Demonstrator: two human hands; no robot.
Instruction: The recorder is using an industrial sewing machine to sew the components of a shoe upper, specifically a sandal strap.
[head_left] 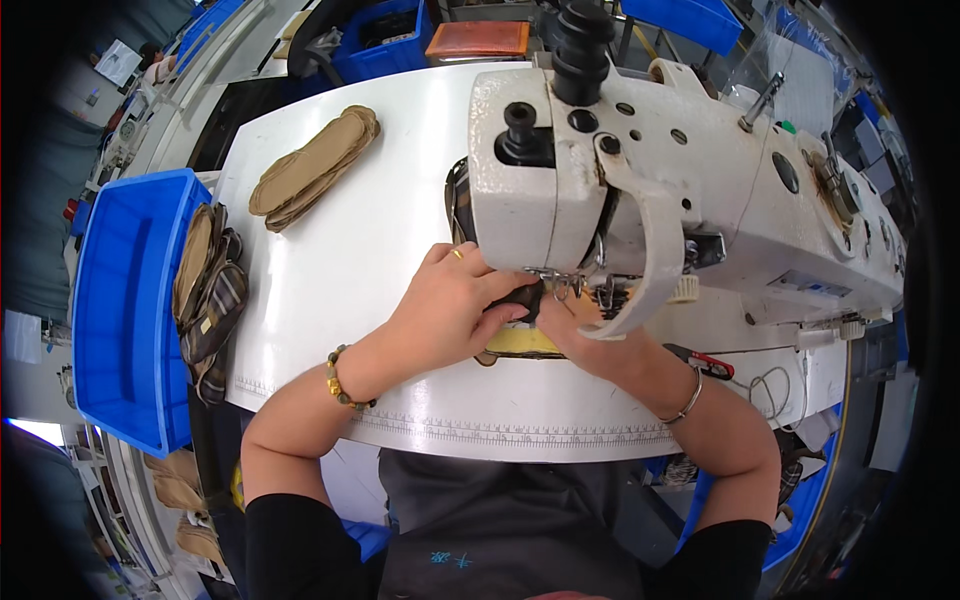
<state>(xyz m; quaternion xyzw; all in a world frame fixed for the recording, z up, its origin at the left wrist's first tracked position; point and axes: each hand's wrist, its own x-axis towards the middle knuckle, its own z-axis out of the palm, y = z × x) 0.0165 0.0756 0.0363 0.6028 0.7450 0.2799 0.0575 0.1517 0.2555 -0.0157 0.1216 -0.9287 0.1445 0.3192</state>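
Observation:
A white sewing machine (530, 190) stands over the white table, its needle area close to my fingers. Under its head lies a dark plaid fabric piece (459, 205) with a yellow strip (525, 341) along the near side; the machine hides much of it. My left hand (450, 305) pinches the dark edge of this piece left of the needle, thumb and fingers bent together. Close against the needle area on the right, my right hand (590, 345) grips the same piece; its fingertips are partly hidden behind the machine.
Tan sole-shaped pieces (315, 168) lie stacked on the table (330, 290) at the far left. Sewn plaid pieces (212, 300) hang over its left edge beside a blue bin (130, 310). Red-and-black thread snips (705, 362) lie right of my right wrist. A ruler strip (500, 434) follows the near edge.

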